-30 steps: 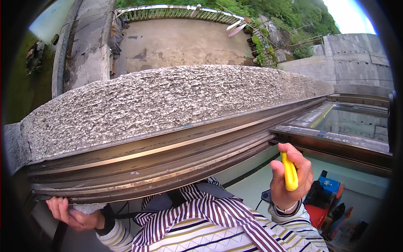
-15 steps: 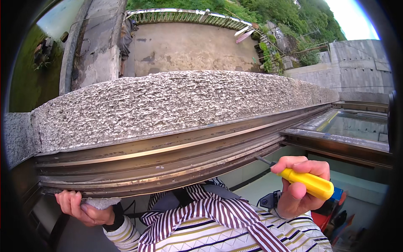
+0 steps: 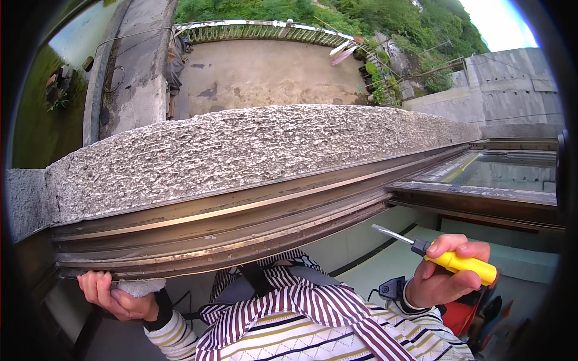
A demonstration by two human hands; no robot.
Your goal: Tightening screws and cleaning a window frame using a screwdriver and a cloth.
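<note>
In my right hand (image 3: pixel 445 287), at the lower right, is a screwdriver (image 3: pixel 462 266) with a yellow handle and a metal shaft. Its tip points up and left, apart from the brown metal window track (image 3: pixel 241 218). My left hand (image 3: pixel 118 299) is closed at the track's inner edge on the left, with its fingertips at the rim. A grey cloth (image 3: pixel 141 287) is gripped in that hand, partly hidden by the fingers and the track. Dark grime and small specks lie along the track's grooves.
A sliding window sash (image 3: pixel 481 195) with a glass pane stands to the right. Beyond the track runs a rough stone ledge (image 3: pixel 259 153), high above a concrete yard (image 3: pixel 259 75) with a white railing. Red and dark items (image 3: pixel 466 316) sit indoors at the lower right.
My right hand with the screwdriver has moved right and back from the track, so the whole shaft now shows. My left hand stays in place on the cloth. The view has shifted slightly.
</note>
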